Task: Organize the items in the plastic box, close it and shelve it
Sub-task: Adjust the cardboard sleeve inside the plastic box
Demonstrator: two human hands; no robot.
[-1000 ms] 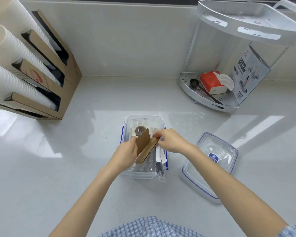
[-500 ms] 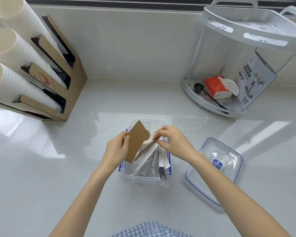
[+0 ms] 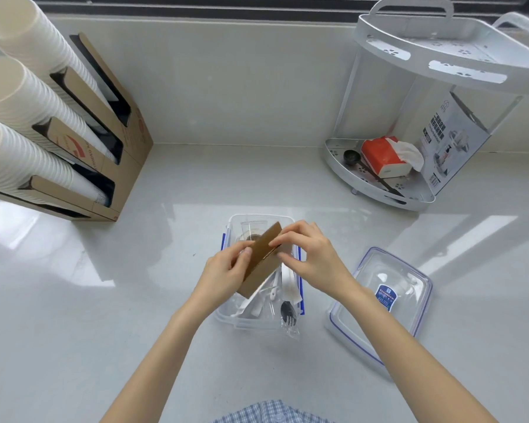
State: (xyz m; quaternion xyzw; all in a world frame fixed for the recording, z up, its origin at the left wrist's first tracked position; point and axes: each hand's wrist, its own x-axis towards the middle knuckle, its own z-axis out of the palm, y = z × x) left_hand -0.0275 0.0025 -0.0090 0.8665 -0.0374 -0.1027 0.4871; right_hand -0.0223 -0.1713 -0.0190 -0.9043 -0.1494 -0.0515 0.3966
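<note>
A clear plastic box (image 3: 240, 319) with blue side clips stands open on the counter in front of me. Inside lie wrapped white cutlery, a black fork (image 3: 287, 312) in a clear wrapper sticking over the near rim, and a small clear cup at the far end. Both hands hold flat brown cardboard sleeves (image 3: 261, 264) tilted above the box. My left hand (image 3: 223, 274) grips their left edge. My right hand (image 3: 310, 254) pinches their upper right edge. The box's clear lid (image 3: 385, 303) with a blue seal lies upside down on the counter to the right.
A cardboard dispenser (image 3: 104, 148) with long stacks of white paper cups stands at the back left. A white two-tier corner shelf (image 3: 409, 123) at the back right holds a red tissue pack, a black scoop and a printed box.
The two cardboard sleeves, spread apart half a second ago, have come together into one flat stack between my hands. The view has shifted slightly.
</note>
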